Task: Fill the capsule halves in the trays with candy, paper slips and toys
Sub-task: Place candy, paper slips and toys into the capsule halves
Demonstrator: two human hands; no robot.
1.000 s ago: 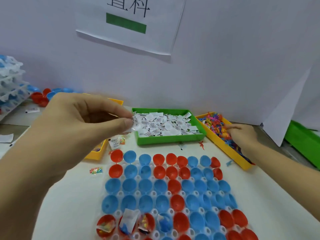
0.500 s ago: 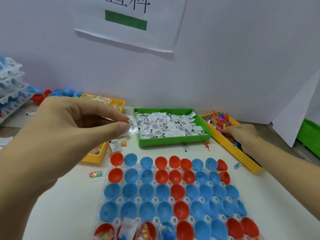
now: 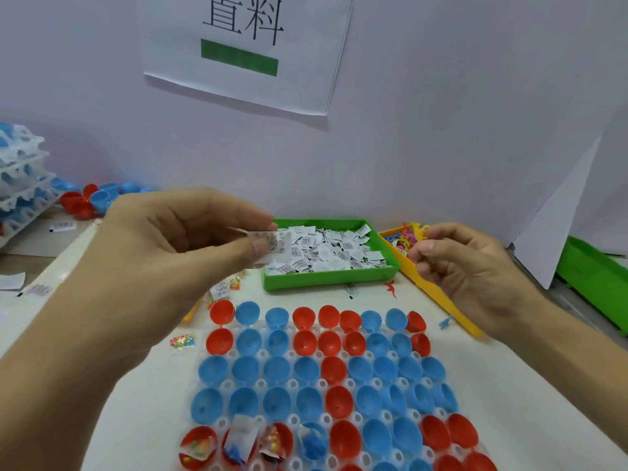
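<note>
Both my hands hold fillings above the clear plastic tray of red and blue capsule halves [image 3: 316,379].

That tray lies on the white desk [image 3: 142,396] right in front of me; in its nearest row, four halves at the left already carry candy packets, paper and a blue toy, the rest show bare. My left hand [image 3: 163,253] pinches a small printed white paper slip [image 3: 275,244] between thumb and forefinger, held in front of the green plastic bin of paper slips [image 3: 326,277]. My right hand [image 3: 469,266] has its fingers curled around small bright plastic toys [image 3: 419,232], over the yellow plastic bin of colourful toys [image 3: 438,294]. A loose packet of coloured candy [image 3: 182,341] lies on the desk just left of the tray. Spare trays [image 3: 20,185] are stacked at far left.
</note>
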